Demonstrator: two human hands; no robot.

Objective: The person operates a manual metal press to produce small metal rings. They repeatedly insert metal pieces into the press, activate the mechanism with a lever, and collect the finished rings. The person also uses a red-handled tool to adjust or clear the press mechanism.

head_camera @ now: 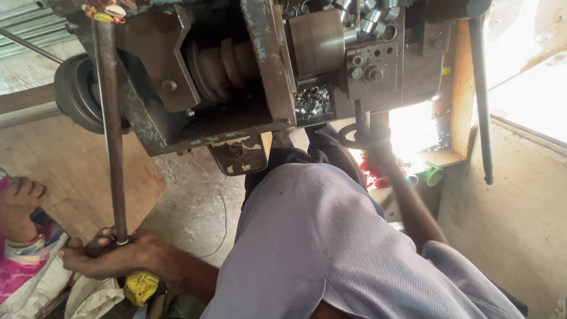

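Big old machine (236, 77) fills the top of view: dark cast body, chipped teal paint, pulley wheel (77, 91) on its left side, tray of small shiny metal rings (313, 100) near the middle.

Long steel rod (111, 130) runs from the machine's top left corner down to the left hand (112, 255). Grip: fingers wrapped round the rod's lower end, closed tight on it. Rod looks solid, stiff and heavy for its thickness; surface dull, probably oily, so likely slippery. A low hold gives leverage but little control of the top end; a hold nearer mid-length would steady it.

Right hand (373, 142) sits on a small dark handwheel (363, 134) under the machine's right part. Grip appears closed on the rim, though glare behind makes the fingers hard to read. Rigid metal, meant to be turned.

Another person's hand (20, 195) with bangles at far left, apart from the rod.

Yellow crumpled wrapper (140, 287) just below the left wrist.
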